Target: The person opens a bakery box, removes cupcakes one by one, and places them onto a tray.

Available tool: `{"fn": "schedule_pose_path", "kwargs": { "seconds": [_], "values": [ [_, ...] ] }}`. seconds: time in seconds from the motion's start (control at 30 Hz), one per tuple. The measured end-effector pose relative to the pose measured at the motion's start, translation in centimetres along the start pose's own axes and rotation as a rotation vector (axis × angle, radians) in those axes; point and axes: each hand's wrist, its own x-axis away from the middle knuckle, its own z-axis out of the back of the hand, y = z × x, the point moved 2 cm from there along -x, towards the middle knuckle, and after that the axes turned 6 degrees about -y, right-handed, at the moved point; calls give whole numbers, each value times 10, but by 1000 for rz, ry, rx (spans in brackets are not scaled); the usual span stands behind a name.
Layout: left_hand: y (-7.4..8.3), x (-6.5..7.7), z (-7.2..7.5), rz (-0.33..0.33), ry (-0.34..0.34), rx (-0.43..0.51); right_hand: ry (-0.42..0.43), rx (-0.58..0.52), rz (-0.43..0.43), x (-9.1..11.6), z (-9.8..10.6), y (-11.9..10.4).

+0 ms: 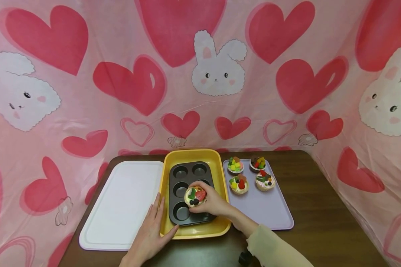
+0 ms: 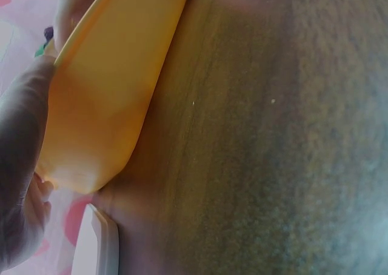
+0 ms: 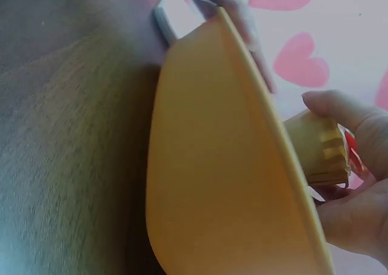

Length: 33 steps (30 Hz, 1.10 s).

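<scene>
A fruit tart topped with strawberry, dark berries and a green leaf is held by my right hand, thumb and fingers around its side. It hangs over the dark muffin pan, covering part of its cups. In the right wrist view the tart's pale ridged case shows above the tray rim. The pan lies inside a deep yellow tray. My left hand touches this tray's near left corner, fingers extended along the left side and thumb at the front rim.
Right of the yellow tray, a lilac tray carries several fruit-topped tarts, such as a strawberry one, at its far end. A white board lies on the left. The brown table meets a pink heart-patterned cloth behind.
</scene>
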Motion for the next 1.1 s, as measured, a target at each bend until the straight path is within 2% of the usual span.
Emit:
{"fn": "schedule_pose_path", "kwargs": {
  "seconds": [0.17,0.33,0.6,0.8,1.1],
  "values": [
    [0,1,0,-8,22,-6,6,-65,-19,15,17,-2],
    [1,2,1,-25,52,-12,53,-68,-49,30,35,-4],
    [0,2,0,-3,12,14,144,-48,-58,60,63,-1],
    [1,2,0,-9,21,6,227,-17,-38,83,81,12],
    [3,3,0,-12,27,3,351,73,-145,123,103,36]
  ]
}}
